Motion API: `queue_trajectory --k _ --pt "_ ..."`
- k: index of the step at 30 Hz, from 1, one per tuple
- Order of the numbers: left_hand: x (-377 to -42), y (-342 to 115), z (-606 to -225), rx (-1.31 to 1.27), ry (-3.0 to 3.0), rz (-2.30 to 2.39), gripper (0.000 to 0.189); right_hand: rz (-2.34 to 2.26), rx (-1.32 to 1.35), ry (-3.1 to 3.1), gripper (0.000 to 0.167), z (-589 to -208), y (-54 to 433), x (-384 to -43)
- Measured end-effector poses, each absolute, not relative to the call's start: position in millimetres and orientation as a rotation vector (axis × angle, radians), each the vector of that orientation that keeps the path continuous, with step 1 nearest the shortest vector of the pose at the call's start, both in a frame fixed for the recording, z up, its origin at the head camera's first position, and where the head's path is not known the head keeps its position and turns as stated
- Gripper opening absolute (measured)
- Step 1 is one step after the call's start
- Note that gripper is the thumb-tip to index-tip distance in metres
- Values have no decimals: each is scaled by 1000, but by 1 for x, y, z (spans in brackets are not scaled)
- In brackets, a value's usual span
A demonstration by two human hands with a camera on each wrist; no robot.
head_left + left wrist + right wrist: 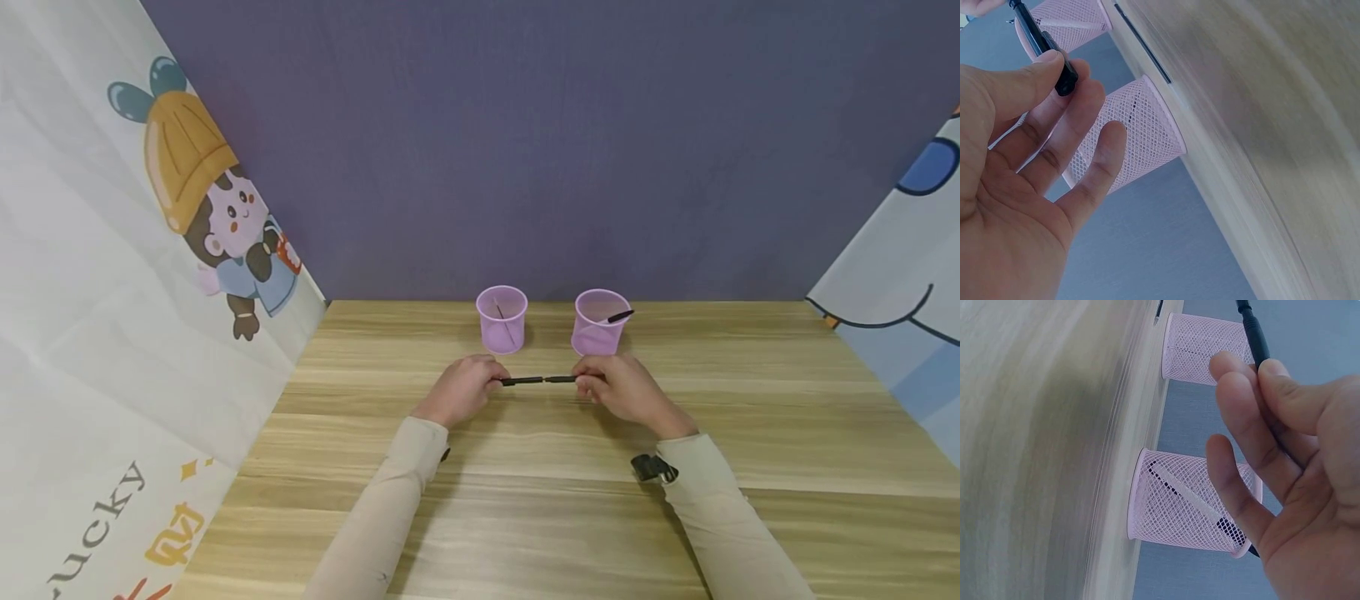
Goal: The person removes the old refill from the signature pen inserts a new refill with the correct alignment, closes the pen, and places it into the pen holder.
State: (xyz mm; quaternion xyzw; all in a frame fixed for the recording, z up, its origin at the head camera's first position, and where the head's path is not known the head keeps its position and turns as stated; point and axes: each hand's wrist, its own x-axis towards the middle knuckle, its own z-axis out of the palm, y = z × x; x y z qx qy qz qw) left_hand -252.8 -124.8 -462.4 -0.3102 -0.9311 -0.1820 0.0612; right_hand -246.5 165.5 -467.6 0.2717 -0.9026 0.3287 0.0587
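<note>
My left hand [463, 390] pinches a black pen cap [1054, 59] with a clip between thumb and fingertips. Opposite it, my right hand [632, 392] pinches a slim black pen [1256, 339] the same way. Cap and pen lie end to end in one line above the table, a small brownish tip showing where they meet; I cannot tell whether they touch. In both wrist views the other fingers are loosely spread. Behind the hands stand two pink mesh cups: the left cup [502, 337] holds a thin dark stick, the right cup [596, 340] a pen with a black end.
A thin dark stick [1142, 42] lies on the wooden table [540, 517] near the cups in the left wrist view. A dark blue-grey wall [540, 150] rises behind the cups. Printed cloths hang at the left and right. A black strap [652, 468] hangs at my right wrist.
</note>
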Motion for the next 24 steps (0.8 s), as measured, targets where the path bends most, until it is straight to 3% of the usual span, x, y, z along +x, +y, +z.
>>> queue_trajectory --k 24 --pt "-253 -123 -462 -956 -2823 -507 16 1018 811 -2749 6 -468 163 -247"
